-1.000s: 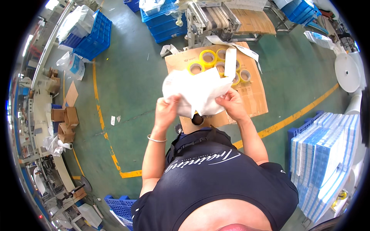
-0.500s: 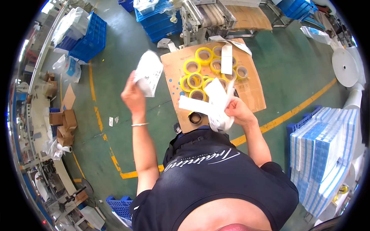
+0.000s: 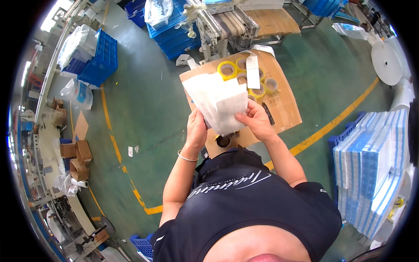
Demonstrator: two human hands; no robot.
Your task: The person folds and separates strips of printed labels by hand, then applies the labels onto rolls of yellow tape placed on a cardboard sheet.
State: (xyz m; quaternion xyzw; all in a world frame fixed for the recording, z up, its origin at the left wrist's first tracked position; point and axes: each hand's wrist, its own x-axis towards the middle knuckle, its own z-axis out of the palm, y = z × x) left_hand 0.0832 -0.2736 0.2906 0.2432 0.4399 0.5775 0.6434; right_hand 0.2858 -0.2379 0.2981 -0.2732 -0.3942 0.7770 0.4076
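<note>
In front of my waist, both hands hold a fanned bundle of white paper sheets. My left hand is closed on the bundle's lower left edge. The right edge is pinched by my right hand, its thumb lying on the front sheet. Behind and below the paper is a sheet of cardboard, which carries several rolls of yellow tape, partly covered by the bundle. A white paper strip lies over some rolls. Below the bundle sits a dark tape roll, and a slim black object lies beside my right hand.
Beyond the cardboard stands a small conveyor machine. Blue crates stand at the far left of it. Blue-and-white wrapped packs are stacked on the right. Opened cardboard boxes lie on the left.
My left hand has come in from the left with its printed white paper and joined my right hand. The loose white strips now form one fanned bundle between both hands.
</note>
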